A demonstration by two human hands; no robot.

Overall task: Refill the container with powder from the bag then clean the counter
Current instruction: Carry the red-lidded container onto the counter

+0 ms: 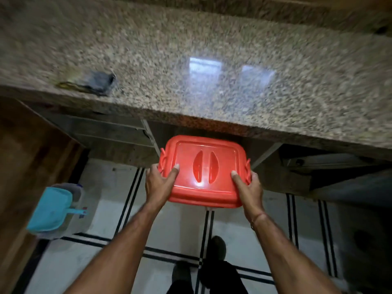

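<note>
Gripping the red container [204,172] by its side edges, left hand [158,182] and right hand [249,185] hold it above the floor [106,262], just below the front edge of the counter [191,81]. A grey cloth [99,82] lies near that edge, far left.

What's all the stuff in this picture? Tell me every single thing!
container: one, red, closed, held just below the counter's edge, above the floor
counter: one, speckled granite, across the top
cloth: one, dark, blurred, on the counter at left
dustpan: one, turquoise, low at left
floor: one, white tiles with black stripes, underneath
feet: two, dark, at the bottom
hands: two; left hand and right hand grip the container's sides, thumbs on top
</note>
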